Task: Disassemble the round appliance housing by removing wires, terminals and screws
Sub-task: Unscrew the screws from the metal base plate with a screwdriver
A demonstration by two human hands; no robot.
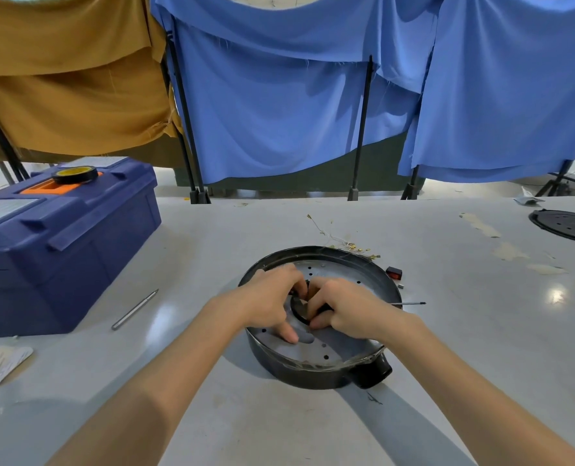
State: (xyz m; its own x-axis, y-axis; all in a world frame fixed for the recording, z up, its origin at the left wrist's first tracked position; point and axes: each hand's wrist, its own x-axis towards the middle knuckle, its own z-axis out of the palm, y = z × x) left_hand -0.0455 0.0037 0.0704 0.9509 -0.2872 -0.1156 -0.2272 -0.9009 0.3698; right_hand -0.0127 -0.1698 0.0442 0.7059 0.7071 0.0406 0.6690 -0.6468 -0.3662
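Toolbox point(61, 247): blue, lid shut, at my left; a tape roll point(75, 174) lay on top.
Housing point(313, 368): round, black, on the table point(447, 331) before me; it held a grey perforated plate point(343, 348) with a black ring point(299, 309) at its centre.
Left hand point(269, 301): fingers curled on the ring, thumb pressing the plate.
Right hand point(346, 314): fingers curled, seemingly pinching the ring.
Wires point(343, 242): just behind the housing.

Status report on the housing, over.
Left hand and right hand both gripping black centre part. Round housing flat on table. Loose wires lying behind it. Nothing blocking.
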